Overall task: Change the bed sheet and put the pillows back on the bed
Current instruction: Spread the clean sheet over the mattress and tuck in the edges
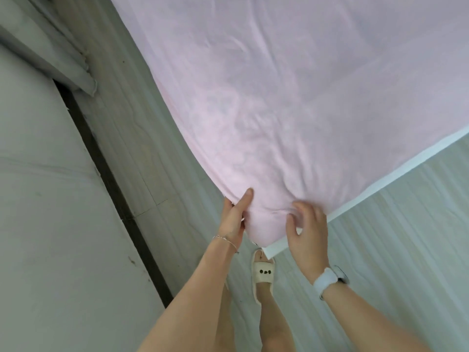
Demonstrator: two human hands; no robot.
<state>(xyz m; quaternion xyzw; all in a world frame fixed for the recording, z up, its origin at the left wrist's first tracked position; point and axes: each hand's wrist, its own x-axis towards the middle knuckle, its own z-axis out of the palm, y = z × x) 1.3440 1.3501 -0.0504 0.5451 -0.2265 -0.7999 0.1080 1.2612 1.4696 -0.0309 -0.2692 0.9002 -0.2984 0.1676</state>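
Observation:
A pale pink bed sheet (pixel 291 102) covers the bed and fills the upper right of the head view. Its near corner bunches over the bed's corner, just in front of me. My left hand (pixel 234 215) grips the sheet's left edge at that corner, thumb on top, fingers tucked under the cloth. My right hand (pixel 308 227) rests on the corner's right side with curled fingers pressing into the bunched fabric. A white bed frame edge (pixel 355 204) shows below the sheet on the right. No pillows are in view.
A grey wood-look floor (pixel 393 250) surrounds the bed. A white wall (pixel 50 199) with a dark baseboard (pixel 106 174) runs along the left, leaving a narrow aisle. A grey curtain (pixel 63 54) hangs at upper left. My slippered foot (pixel 262 273) stands under the corner.

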